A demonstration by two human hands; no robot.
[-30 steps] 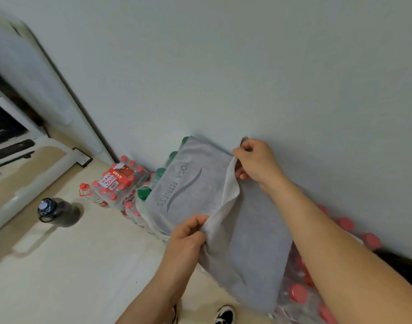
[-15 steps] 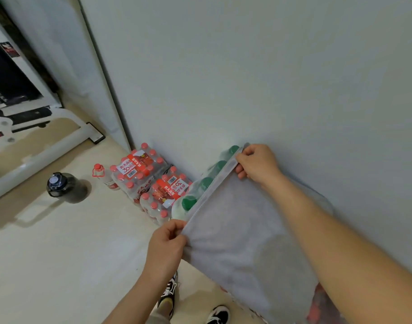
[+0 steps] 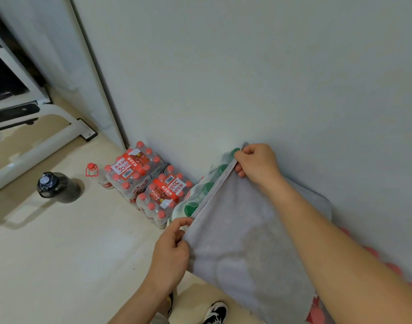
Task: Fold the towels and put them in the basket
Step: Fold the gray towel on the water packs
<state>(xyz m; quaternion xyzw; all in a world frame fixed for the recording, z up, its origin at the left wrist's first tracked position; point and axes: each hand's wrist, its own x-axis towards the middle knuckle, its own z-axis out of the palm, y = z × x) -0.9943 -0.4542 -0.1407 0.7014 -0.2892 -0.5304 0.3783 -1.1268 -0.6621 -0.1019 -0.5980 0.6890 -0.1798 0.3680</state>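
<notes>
While the left hand (image 3: 171,251) pinches the near corner of a grey towel (image 3: 237,244), the right hand (image 3: 256,163) grips its far corner, the edge taut between them. Beyond the left hand, red-capped bottle packs (image 3: 151,183) stand against the wall (image 3: 247,66).

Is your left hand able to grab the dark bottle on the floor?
Probably not yet: the left hand is busy pinching the grey towel, and the dark bottle stands far off on the floor. Nothing blocks the way between them.
</notes>
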